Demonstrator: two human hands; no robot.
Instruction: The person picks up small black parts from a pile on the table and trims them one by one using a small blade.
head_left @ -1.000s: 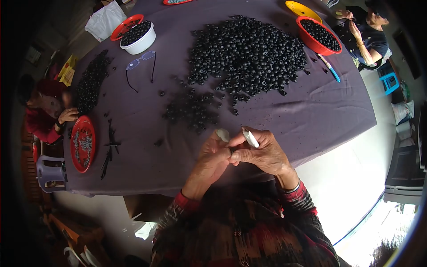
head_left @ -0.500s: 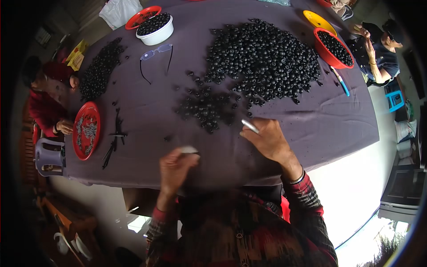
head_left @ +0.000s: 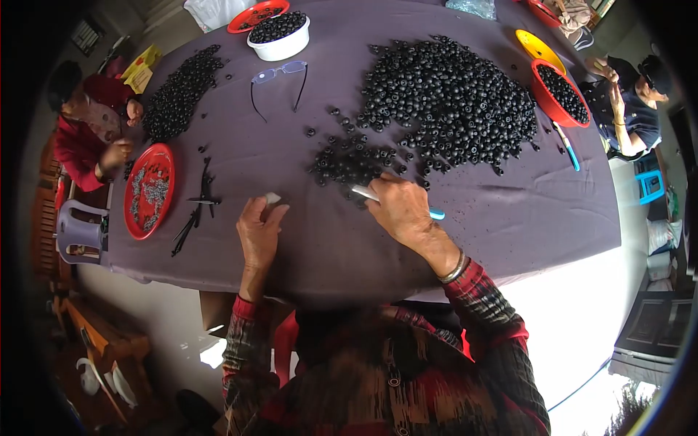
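Note:
My right hand (head_left: 404, 212) is closed around a blue-handled knife (head_left: 365, 192). Its pale blade points left, and the blue handle end shows past my palm. The blade is at the near edge of a small blurred pile of black ring-shaped parts (head_left: 350, 161). To the left, my left hand (head_left: 258, 234) is raised over the cloth with thumb and fingers curled together. A small whitish piece (head_left: 273, 198) shows at its fingertips; its kind is unclear. Behind the small pile spreads a large heap of the same black parts (head_left: 451, 102).
Eyeglasses (head_left: 280, 71) lie beyond my left hand, near a white bowl (head_left: 280, 48) of black parts. A red tray (head_left: 150, 190) and thin black strips (head_left: 196, 207) lie left. A red bowl (head_left: 560, 94) and another blue-handled knife (head_left: 568, 149) are right. People sit at both sides.
My right hand has moved left with the knife, its blade now at the small pile. My left hand has shifted left and slightly away from me. The person on the left has lifted a hand off the red tray.

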